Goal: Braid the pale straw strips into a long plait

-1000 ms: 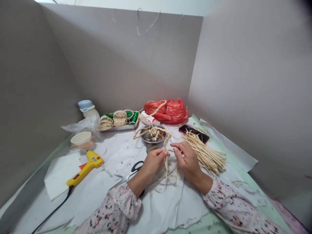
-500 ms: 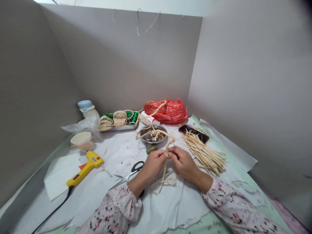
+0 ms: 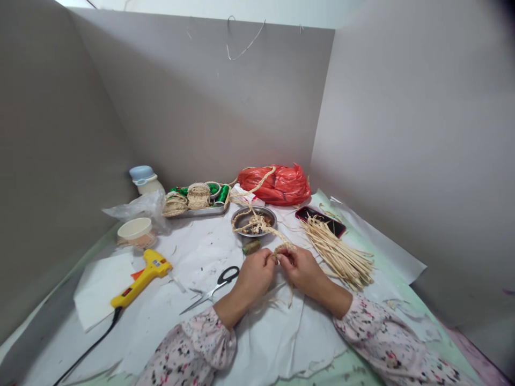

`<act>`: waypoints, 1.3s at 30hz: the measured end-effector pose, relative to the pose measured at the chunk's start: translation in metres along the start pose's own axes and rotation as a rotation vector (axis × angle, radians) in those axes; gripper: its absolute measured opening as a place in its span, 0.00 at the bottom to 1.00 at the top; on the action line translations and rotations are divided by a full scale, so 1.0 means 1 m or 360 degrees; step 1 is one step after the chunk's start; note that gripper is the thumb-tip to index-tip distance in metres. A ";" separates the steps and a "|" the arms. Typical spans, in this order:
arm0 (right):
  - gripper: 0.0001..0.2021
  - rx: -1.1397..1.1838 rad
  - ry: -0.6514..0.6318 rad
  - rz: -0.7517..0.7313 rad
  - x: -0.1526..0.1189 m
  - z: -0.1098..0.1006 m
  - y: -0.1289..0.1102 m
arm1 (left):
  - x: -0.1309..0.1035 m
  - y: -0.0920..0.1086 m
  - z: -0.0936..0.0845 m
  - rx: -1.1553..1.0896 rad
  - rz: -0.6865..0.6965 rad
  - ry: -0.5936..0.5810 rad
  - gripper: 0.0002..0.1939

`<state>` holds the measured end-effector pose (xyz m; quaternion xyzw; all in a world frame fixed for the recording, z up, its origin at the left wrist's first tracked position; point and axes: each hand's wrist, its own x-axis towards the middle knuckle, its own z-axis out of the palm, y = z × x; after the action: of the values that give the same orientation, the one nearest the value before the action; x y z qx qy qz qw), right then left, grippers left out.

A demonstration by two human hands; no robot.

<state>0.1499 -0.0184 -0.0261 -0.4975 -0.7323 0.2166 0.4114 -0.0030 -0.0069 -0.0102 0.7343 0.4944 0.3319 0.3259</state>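
Note:
A braided straw cord [image 3: 281,239] runs from the metal bowl [image 3: 234,221] toward me, and its near end sits between my two hands. My left hand [image 3: 257,271] pinches that end with thumb and forefinger. Right beside it, my right hand [image 3: 301,268] is closed on the same braid, the fingertips of both hands almost meeting. Loose straw strands hang below them over the white paper. To the right lies a bundle of straw strands [image 3: 341,254]. Scissors [image 3: 213,289] with black handles rest left of my left wrist, partly open.
A yellow glue gun [image 3: 139,281] lies at left, near a paper cup [image 3: 134,230]. Behind are a tray [image 3: 197,212] of straw coils and green thread, a bottle [image 3: 147,179] and a red plastic bag [image 3: 277,185]. A phone [image 3: 322,220] is partly under the straw. Grey panels surround the table.
The braid between my hands has dropped lower and flattened, its raised loop gone. My left hand has turned slightly, and the strands below are less visible.

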 end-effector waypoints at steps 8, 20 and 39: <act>0.05 -0.0351 0.0136 -0.0045 -0.003 0.004 0.003 | -0.006 0.009 -0.001 0.0411 0.0038 0.0046 0.12; 0.08 0.0129 0.0326 0.0260 -0.001 0.003 -0.001 | -0.018 0.018 0.006 0.0620 0.0193 0.0063 0.13; 0.09 0.1515 0.0479 0.0743 0.013 -0.008 -0.003 | -0.021 0.022 0.007 0.0697 0.0151 -0.0121 0.21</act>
<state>0.1523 -0.0085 -0.0147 -0.4313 -0.3568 0.5358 0.6321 0.0078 -0.0343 -0.0006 0.8220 0.5069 0.2035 0.1611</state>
